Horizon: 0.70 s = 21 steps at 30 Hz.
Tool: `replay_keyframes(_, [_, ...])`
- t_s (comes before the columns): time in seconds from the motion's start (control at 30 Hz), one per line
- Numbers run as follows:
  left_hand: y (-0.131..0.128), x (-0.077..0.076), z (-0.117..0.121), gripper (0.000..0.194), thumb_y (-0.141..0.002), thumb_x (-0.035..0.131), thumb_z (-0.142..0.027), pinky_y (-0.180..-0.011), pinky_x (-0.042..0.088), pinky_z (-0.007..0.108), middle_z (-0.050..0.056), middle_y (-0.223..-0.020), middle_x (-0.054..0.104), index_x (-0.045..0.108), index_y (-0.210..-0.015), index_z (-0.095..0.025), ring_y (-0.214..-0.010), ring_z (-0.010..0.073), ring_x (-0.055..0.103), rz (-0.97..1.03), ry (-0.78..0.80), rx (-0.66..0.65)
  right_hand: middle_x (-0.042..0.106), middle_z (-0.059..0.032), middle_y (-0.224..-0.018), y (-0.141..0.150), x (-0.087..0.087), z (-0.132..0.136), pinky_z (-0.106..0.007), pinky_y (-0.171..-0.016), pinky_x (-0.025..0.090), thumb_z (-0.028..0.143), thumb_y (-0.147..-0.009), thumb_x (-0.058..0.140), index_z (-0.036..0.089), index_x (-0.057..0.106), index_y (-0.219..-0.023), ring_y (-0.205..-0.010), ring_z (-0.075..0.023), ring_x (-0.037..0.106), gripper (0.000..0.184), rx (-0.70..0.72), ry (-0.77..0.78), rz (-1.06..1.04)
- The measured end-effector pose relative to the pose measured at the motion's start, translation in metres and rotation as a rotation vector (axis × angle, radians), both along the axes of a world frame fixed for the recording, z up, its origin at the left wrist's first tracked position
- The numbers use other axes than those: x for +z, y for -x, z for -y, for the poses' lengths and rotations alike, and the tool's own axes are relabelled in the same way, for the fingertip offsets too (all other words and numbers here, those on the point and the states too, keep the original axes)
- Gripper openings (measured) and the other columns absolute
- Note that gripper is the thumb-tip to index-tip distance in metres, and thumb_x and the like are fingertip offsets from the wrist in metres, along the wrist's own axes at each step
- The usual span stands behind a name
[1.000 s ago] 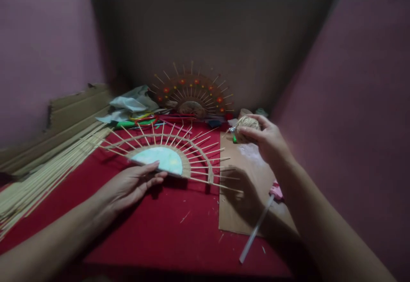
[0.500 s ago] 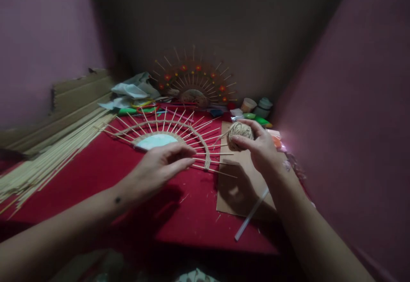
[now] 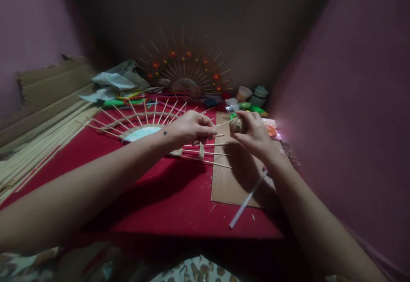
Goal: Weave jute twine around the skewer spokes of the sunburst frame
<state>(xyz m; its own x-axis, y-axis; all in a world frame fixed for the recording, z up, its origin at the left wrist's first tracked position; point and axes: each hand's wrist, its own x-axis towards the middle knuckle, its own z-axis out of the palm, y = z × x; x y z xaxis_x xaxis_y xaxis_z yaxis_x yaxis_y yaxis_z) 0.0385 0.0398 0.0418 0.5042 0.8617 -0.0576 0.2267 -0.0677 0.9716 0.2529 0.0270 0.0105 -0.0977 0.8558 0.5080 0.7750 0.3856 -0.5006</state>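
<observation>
A half-round frame of thin wooden sticks (image 3: 144, 120) fans out on the red cloth, with a woven twine band across the sticks and a pale blue centre (image 3: 142, 133). Above its right side, my left hand (image 3: 197, 127) is closed, its fingertips pinching a strand of twine (image 3: 223, 123). That strand runs to a ball of twine (image 3: 236, 125), which my right hand (image 3: 254, 130) grips between thumb and fingers over the cardboard. My left hand and forearm hide part of the frame.
A cardboard sheet (image 3: 221, 188) and a translucent glue stick (image 3: 246, 201) lie at the right. Loose sticks (image 3: 48, 141) are piled at left. A finished flowered stick fan (image 3: 185, 71) stands at the back, near a plastic cup (image 3: 244, 94) and a jar (image 3: 259, 96).
My left hand has moved right and up from the frame's centre towards the twine ball, and now pinches the strand. The right hand keeps its hold on the ball. The view has shifted slightly.
</observation>
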Motion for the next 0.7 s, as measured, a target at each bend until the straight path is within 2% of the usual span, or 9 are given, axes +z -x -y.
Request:
replay_keyframes(0.07, [-0.002,-0.003,-0.011,0.018,-0.075,0.068,-0.016,-0.042,0.029,0.021,0.001,-0.049,0.052,0.063,-0.059,-0.012,-0.041,0.0063,0.043,0.064,0.057,0.020,0.052,-0.0109,-0.114,-0.008,-0.008,-0.010,-0.045,-0.092,0.046,0.016,-0.067,0.065,0.023,0.057,-0.124,-0.111,-0.0303,0.050,0.058,-0.069,0.022,0.208])
replay_keyframes(0.17, [-0.003,-0.007,-0.030,0.016,-0.075,0.065,-0.010,-0.039,0.029,0.019,0.002,-0.050,0.052,0.062,-0.060,-0.011,-0.041,0.0062,0.045,0.214,0.192,0.091,0.051,-0.0133,-0.120,-0.014,-0.017,-0.023,-0.045,-0.089,0.046,0.014,-0.071,0.060,0.024,0.052,-0.131,-0.112,-0.0320,0.048,0.061,-0.148,0.049,0.372])
replay_keyframes(0.27, [-0.002,-0.004,-0.046,0.015,-0.079,0.056,-0.004,-0.037,0.029,0.017,0.002,-0.054,0.054,0.060,-0.065,-0.009,-0.040,0.0042,0.044,0.455,0.314,0.165,0.050,-0.0144,-0.123,-0.015,-0.021,-0.034,-0.046,-0.088,0.047,0.012,-0.072,0.057,0.024,0.048,-0.135,-0.109,-0.0316,0.051,0.065,-0.201,0.101,0.404])
replay_keyframes(0.37, [0.003,0.002,-0.058,0.016,-0.081,0.050,-0.002,-0.037,0.032,0.015,0.002,-0.057,0.056,0.059,-0.070,-0.009,-0.041,0.0033,0.045,0.646,0.362,0.281,0.052,-0.0159,-0.121,-0.012,-0.019,-0.040,-0.045,-0.086,0.048,0.010,-0.073,0.054,0.022,0.050,-0.134,-0.108,-0.0319,0.054,0.063,-0.256,0.155,0.381])
replay_keyframes(0.5, [0.011,0.003,-0.070,0.015,-0.081,0.049,0.000,-0.039,0.032,0.014,0.002,-0.058,0.059,0.059,-0.074,-0.009,-0.042,0.0031,0.046,0.708,0.375,0.370,0.056,-0.0151,-0.118,-0.007,-0.012,-0.038,-0.041,-0.085,0.049,0.010,-0.074,0.055,0.020,0.052,-0.133,-0.107,-0.0297,0.057,0.060,-0.227,0.116,0.338])
replay_keyframes(0.6, [0.016,-0.001,-0.073,0.016,-0.080,0.051,0.000,-0.037,0.030,0.015,0.002,-0.058,0.059,0.059,-0.071,-0.011,-0.041,0.0025,0.043,0.675,0.387,0.359,0.061,-0.0133,-0.115,-0.011,-0.003,-0.021,-0.039,-0.086,0.049,0.012,-0.076,0.055,0.018,0.062,-0.122,-0.102,-0.0266,0.060,0.047,-0.178,0.048,0.314])
replay_keyframes(0.7, [0.017,-0.004,-0.072,0.015,-0.078,0.054,-0.001,-0.038,0.032,0.016,0.003,-0.059,0.060,0.060,-0.068,-0.011,-0.042,0.0038,0.046,0.614,0.359,0.367,0.069,-0.0103,-0.100,-0.025,0.005,0.014,-0.037,-0.084,0.050,0.018,-0.082,0.054,0.018,0.072,-0.087,-0.093,-0.0237,0.064,0.020,-0.147,0.024,0.290])
